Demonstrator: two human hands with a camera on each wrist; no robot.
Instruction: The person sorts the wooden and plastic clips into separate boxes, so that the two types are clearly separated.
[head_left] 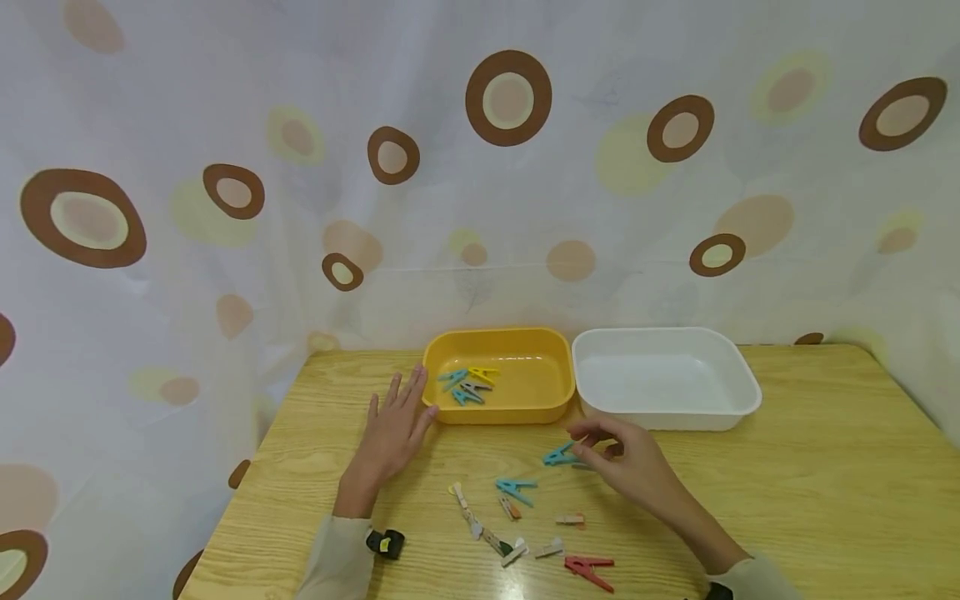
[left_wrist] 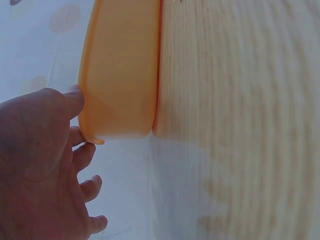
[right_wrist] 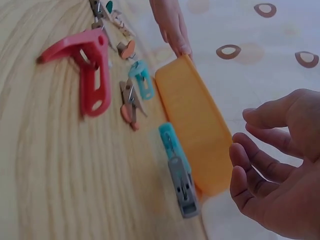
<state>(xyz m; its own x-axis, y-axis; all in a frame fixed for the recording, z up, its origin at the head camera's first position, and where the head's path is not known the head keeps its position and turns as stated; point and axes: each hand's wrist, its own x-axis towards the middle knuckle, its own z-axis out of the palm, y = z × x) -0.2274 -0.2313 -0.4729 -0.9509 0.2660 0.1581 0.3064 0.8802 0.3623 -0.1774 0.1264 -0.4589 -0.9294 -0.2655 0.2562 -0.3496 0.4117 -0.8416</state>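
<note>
My left hand (head_left: 392, 433) rests its thumb and fingertips at the left end of a yellow plastic tray (head_left: 517, 415), fingers extended. Inside the tray lie several clothespins: blue (head_left: 463, 397), grey and yellow (head_left: 483, 373). In front of it, my right hand (head_left: 628, 462) is over the table with its fingers loosely bent and nothing between them. Nearest to it are a blue clothespin (head_left: 558, 455) and a grey clothespin (right_wrist: 182, 187), lying close together on the wood. Another blue clothespin (head_left: 516, 488) lies closer to me.
A white tray (head_left: 667, 422) stands right of the yellow one, by a patterned curtain (head_left: 480, 183). Toward me lie a red clothespin (head_left: 589, 572) and several small wooden clothespins (head_left: 508, 507), some with coloured decorations, on the wooden table (head_left: 825, 483).
</note>
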